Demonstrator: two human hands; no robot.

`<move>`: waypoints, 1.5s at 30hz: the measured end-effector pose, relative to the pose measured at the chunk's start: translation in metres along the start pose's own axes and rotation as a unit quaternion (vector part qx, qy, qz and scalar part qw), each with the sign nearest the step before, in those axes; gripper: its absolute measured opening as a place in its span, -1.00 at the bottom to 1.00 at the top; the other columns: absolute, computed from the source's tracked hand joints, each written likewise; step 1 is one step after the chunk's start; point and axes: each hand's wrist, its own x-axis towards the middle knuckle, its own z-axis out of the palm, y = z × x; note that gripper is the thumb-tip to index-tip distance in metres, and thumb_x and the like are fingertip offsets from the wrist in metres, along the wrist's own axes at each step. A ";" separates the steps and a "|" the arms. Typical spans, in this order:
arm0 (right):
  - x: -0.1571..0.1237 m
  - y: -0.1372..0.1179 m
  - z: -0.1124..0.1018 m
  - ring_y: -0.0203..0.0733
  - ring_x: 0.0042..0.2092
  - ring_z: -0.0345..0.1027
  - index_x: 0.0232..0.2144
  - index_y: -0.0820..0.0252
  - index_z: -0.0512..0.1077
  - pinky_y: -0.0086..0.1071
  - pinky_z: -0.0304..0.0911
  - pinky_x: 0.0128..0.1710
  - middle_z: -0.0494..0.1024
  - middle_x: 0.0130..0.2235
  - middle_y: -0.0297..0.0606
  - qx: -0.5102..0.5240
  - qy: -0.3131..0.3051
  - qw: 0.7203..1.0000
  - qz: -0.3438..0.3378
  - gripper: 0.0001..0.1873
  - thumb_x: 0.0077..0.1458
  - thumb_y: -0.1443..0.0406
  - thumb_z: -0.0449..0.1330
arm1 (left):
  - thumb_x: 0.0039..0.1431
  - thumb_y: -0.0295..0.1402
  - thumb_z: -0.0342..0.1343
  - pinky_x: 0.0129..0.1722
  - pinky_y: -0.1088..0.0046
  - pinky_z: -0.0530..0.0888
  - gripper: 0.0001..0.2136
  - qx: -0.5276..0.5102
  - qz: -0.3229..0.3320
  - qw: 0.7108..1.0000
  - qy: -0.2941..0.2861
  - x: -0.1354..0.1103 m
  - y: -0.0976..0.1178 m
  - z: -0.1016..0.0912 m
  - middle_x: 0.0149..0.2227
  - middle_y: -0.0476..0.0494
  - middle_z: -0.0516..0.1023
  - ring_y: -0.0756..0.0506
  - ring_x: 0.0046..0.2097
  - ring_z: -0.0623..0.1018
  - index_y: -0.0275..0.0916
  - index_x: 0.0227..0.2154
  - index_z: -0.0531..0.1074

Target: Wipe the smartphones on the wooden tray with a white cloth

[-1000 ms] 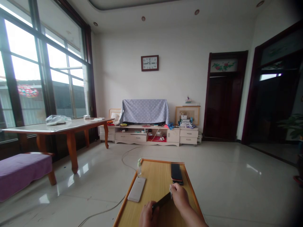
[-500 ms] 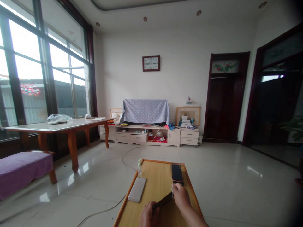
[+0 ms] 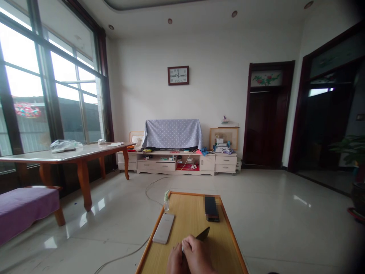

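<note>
My left hand [image 3: 175, 260] is closed around the near end of a thin dark phone-like slab [image 3: 203, 233], tilted up and seen nearly edge-on. My right hand [image 3: 196, 255] lies against the slab close to the left hand, its fingers pinched on a small whitish scrap [image 3: 183, 248], mostly hidden, perhaps cloth or tissue. A silver phone [image 3: 164, 228] rests face down at the left of the small wooden table [image 3: 186, 207]. Behind it stands a clear pump bottle [image 3: 166, 202] with a pale green top. A dark phone [image 3: 211, 208], partly pixelated, lies at the far right.
A cable [image 3: 122, 254] runs over the tiled floor on the left. Beyond are a long table [image 3: 94, 153] and a bench with a purple cover [image 3: 27, 211]. A low white cabinet [image 3: 159, 166] stands against the back wall, and a potted plant [image 3: 349, 150] at the right.
My right hand has slid from the slab's far end down to beside my left hand, uncovering the far end. The view has turned slightly right.
</note>
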 end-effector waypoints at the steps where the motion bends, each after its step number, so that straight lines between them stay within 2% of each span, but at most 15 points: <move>1: -0.002 -0.003 0.001 -0.15 -0.28 0.51 -0.38 0.08 0.47 -0.42 0.22 -0.30 0.63 -0.35 -0.28 0.002 -0.007 1.000 -0.006 -0.71 0.23 0.09 0.06 | 0.27 -0.04 -0.04 -0.07 0.30 0.47 -0.64 -0.010 0.001 1.000 -0.002 -0.001 0.002 -0.001 -0.18 -0.16 0.63 -0.18 -0.12 0.56 -0.14 -0.18 0.55; 5: -0.004 -0.001 0.002 -0.14 -0.28 0.50 -0.35 0.07 0.49 -0.41 0.23 -0.29 0.63 -0.33 -0.27 0.018 -0.009 1.000 -0.020 -0.71 0.22 0.08 0.07 | 0.30 -0.05 -0.06 -0.07 0.29 0.47 -0.64 -0.004 0.000 1.000 -0.015 -0.002 0.009 -0.004 -0.16 -0.14 0.63 -0.17 -0.12 0.56 -0.13 -0.17 0.55; 10: 0.012 0.028 -0.003 -0.12 -0.34 0.45 -0.41 0.09 0.49 -0.39 0.23 -0.35 0.59 -0.41 -0.27 0.050 0.035 0.998 0.007 -0.58 0.19 -0.06 0.07 | 0.24 0.01 -0.04 -0.12 0.30 0.46 -0.62 0.051 0.006 0.998 -0.033 0.004 0.001 -0.002 -0.24 -0.16 0.62 -0.17 -0.17 0.55 -0.15 -0.22 0.54; 18: 0.046 0.067 -0.044 -0.15 -0.44 0.36 -0.51 0.10 0.41 -0.37 0.13 -0.42 0.47 -0.55 -0.33 0.014 0.113 0.992 0.046 -0.54 0.20 -0.05 -0.02 | 0.28 -0.04 -0.08 -0.13 0.33 0.41 -0.66 0.100 0.022 0.994 -0.033 0.004 -0.002 0.000 -0.27 -0.11 0.60 -0.14 -0.19 0.54 -0.13 -0.26 0.50; 23: 0.053 0.073 -0.065 -0.12 -0.42 0.39 -0.50 0.10 0.43 -0.36 0.10 -0.42 0.50 -0.53 -0.29 -0.008 0.136 0.989 0.062 -0.56 0.20 -0.02 -0.01 | 0.29 -0.11 -0.08 -0.14 0.34 0.40 -0.70 0.103 0.022 0.994 -0.032 0.004 0.001 -0.001 -0.28 -0.11 0.59 -0.13 -0.20 0.53 -0.14 -0.26 0.49; 27: 0.053 0.070 -0.073 -0.11 -0.39 0.42 -0.44 0.09 0.46 -0.35 0.11 -0.39 0.55 -0.48 -0.26 -0.020 0.143 0.988 0.059 -0.60 0.20 0.01 0.00 | 0.29 -0.08 -0.08 -0.14 0.34 0.40 -0.68 0.100 0.021 0.994 -0.029 0.004 0.002 -0.001 -0.28 -0.12 0.59 -0.13 -0.19 0.53 -0.14 -0.26 0.49; 31: 0.043 0.061 -0.064 -0.10 -0.38 0.43 -0.44 0.07 0.45 -0.35 0.13 -0.36 0.56 -0.46 -0.27 -0.024 0.129 0.990 0.044 -0.62 0.21 0.01 0.01 | 0.28 -0.02 -0.07 -0.14 0.32 0.41 -0.65 0.099 0.019 0.994 -0.041 0.005 0.001 -0.002 -0.26 -0.13 0.60 -0.15 -0.19 0.55 -0.13 -0.25 0.50; 38: 0.014 0.033 -0.023 -0.13 -0.33 0.47 -0.36 0.06 0.48 -0.39 0.19 -0.33 0.61 -0.38 -0.28 0.001 0.059 0.998 -0.013 -0.61 0.26 0.00 0.00 | 0.27 -0.05 -0.03 -0.12 0.34 0.44 -0.67 0.084 0.011 0.995 -0.048 0.003 0.010 -0.005 -0.25 -0.10 0.61 -0.14 -0.17 0.55 -0.13 -0.23 0.52; 41: 0.003 0.018 -0.012 -0.14 -0.31 0.48 -0.37 0.08 0.47 -0.40 0.20 -0.32 0.61 -0.37 -0.28 0.006 0.021 0.999 -0.037 -0.62 0.28 0.03 -0.01 | 0.27 -0.07 -0.04 -0.11 0.33 0.46 -0.68 0.064 0.005 0.998 -0.025 0.001 0.011 -0.002 -0.26 -0.12 0.61 -0.14 -0.18 0.55 -0.13 -0.24 0.53; 45: -0.004 0.006 -0.007 -0.13 -0.28 0.49 -0.37 0.09 0.47 -0.41 0.21 -0.31 0.62 -0.33 -0.26 -0.004 0.000 0.999 -0.034 -0.68 0.26 0.08 0.03 | 0.28 -0.06 -0.06 -0.11 0.29 0.47 -0.65 0.046 0.012 0.999 0.002 0.001 0.004 0.004 -0.24 -0.17 0.62 -0.16 -0.18 0.56 -0.15 -0.24 0.54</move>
